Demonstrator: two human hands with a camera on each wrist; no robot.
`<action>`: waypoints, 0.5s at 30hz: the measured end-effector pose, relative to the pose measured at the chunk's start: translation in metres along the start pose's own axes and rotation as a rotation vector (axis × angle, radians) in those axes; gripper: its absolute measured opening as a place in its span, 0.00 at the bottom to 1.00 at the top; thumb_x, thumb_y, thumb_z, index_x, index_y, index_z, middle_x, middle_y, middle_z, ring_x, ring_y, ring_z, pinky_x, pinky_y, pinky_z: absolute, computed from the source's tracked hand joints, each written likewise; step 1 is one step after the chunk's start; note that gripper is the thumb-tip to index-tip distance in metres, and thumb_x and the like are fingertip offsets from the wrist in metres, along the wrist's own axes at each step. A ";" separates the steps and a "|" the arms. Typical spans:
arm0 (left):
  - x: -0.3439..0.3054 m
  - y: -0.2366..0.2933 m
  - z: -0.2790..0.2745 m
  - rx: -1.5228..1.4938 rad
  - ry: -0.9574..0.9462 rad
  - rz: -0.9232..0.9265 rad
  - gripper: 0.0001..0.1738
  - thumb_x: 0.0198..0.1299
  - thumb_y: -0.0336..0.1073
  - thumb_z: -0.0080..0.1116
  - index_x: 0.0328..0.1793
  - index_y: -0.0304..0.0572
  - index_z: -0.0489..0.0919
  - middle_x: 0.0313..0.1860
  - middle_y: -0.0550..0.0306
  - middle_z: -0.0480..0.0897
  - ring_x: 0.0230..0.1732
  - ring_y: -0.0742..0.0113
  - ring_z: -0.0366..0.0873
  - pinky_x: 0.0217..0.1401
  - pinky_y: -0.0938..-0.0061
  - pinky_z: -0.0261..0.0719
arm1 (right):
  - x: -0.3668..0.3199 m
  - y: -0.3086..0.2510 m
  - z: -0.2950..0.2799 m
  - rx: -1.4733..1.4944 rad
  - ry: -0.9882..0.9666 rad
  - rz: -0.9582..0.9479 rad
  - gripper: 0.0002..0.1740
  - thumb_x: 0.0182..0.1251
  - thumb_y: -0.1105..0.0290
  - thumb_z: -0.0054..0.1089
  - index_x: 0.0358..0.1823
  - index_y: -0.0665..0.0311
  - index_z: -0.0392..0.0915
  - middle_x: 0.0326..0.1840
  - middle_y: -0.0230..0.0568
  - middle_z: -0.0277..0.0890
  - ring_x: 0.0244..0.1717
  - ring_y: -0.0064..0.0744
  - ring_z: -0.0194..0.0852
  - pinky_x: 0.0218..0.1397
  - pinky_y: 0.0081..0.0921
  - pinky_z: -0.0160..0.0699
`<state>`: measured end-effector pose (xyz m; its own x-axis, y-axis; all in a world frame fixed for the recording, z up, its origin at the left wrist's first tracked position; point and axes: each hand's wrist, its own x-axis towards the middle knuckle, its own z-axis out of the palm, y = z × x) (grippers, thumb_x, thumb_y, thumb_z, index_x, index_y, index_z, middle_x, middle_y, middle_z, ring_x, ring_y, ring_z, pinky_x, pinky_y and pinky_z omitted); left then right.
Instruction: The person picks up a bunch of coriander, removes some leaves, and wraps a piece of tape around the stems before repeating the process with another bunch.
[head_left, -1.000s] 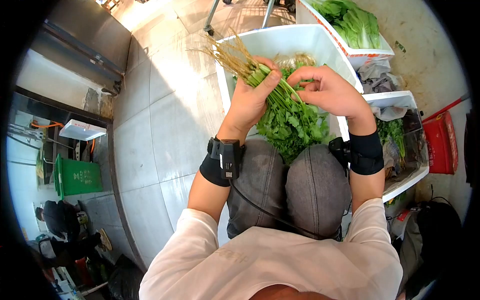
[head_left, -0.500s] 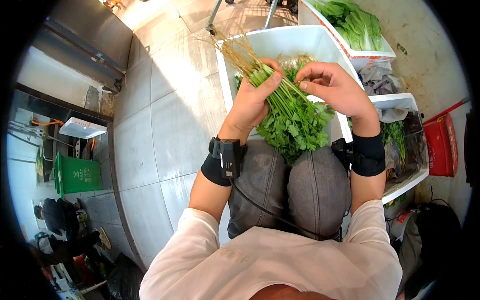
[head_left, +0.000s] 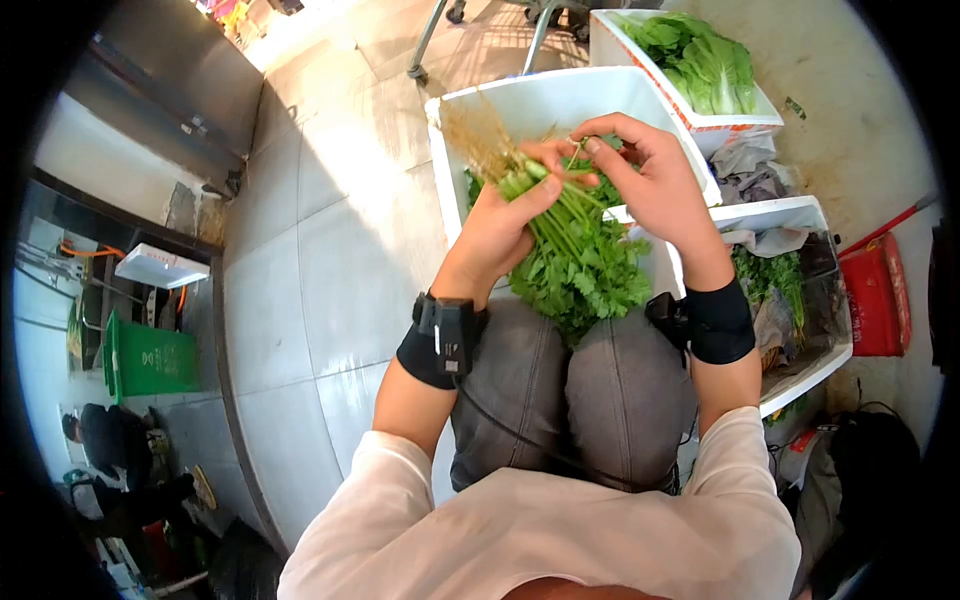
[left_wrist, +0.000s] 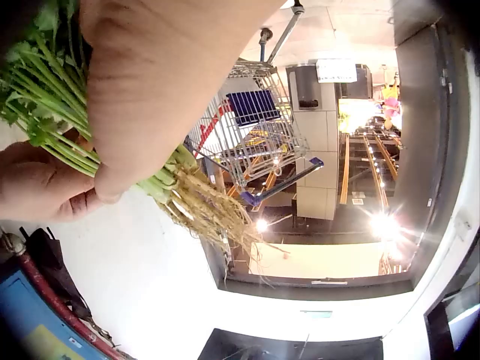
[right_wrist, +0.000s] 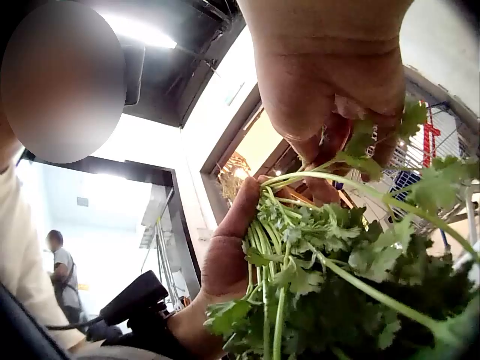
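In the head view, the left hand (head_left: 503,222) grips a bunch of leafy green herbs (head_left: 590,268) round its stems, roots pointing up and away, leaves hanging over the knees. Pale roots (left_wrist: 206,206) stick out past the hand in the left wrist view. The right hand (head_left: 655,182) pinches a thin green sprig (head_left: 577,152) between thumb and fingers, just right of the left hand's fingertips. From the right wrist view, a stem runs from the bunch (right_wrist: 337,262) close under the right hand (right_wrist: 330,97).
A white foam box (head_left: 447,180) with more greens stands beyond the knees. Another box (head_left: 765,118) holds leafy lettuce at the upper right; a third (head_left: 835,330) holds herbs. A red dustpan (head_left: 875,300) is at the right, a green bin (head_left: 152,358) at the left.
The right hand has moved up and toward the left hand, and a sprig now shows upright at its fingertips. The left hand keeps its grip on the bunch, slightly lower in view.
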<state>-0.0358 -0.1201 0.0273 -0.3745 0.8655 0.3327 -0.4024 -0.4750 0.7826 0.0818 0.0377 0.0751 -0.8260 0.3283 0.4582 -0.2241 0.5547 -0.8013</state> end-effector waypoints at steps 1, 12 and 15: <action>-0.001 0.001 0.002 -0.011 -0.003 -0.020 0.09 0.73 0.37 0.62 0.53 0.46 0.75 0.66 0.52 0.75 0.66 0.51 0.80 0.65 0.55 0.84 | 0.001 -0.001 -0.001 -0.025 0.027 0.041 0.10 0.77 0.72 0.59 0.52 0.68 0.83 0.42 0.35 0.86 0.36 0.19 0.81 0.40 0.21 0.81; -0.001 -0.001 0.001 0.144 0.053 -0.036 0.20 0.72 0.33 0.64 0.68 0.41 0.75 0.50 0.56 0.82 0.57 0.66 0.78 0.64 0.67 0.77 | 0.011 -0.012 0.006 -0.181 0.158 -0.153 0.11 0.74 0.71 0.59 0.52 0.67 0.84 0.46 0.47 0.86 0.40 0.39 0.87 0.46 0.32 0.85; -0.001 0.004 0.010 0.145 0.039 -0.007 0.31 0.72 0.33 0.64 0.79 0.41 0.68 0.48 0.57 0.82 0.54 0.66 0.80 0.64 0.68 0.76 | 0.013 -0.015 0.008 -0.154 0.217 -0.167 0.10 0.74 0.71 0.59 0.51 0.67 0.84 0.46 0.47 0.86 0.41 0.39 0.87 0.46 0.31 0.85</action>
<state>-0.0289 -0.1216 0.0353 -0.4052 0.8607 0.3083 -0.2815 -0.4383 0.8536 0.0701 0.0280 0.0899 -0.6508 0.3698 0.6631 -0.2520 0.7186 -0.6481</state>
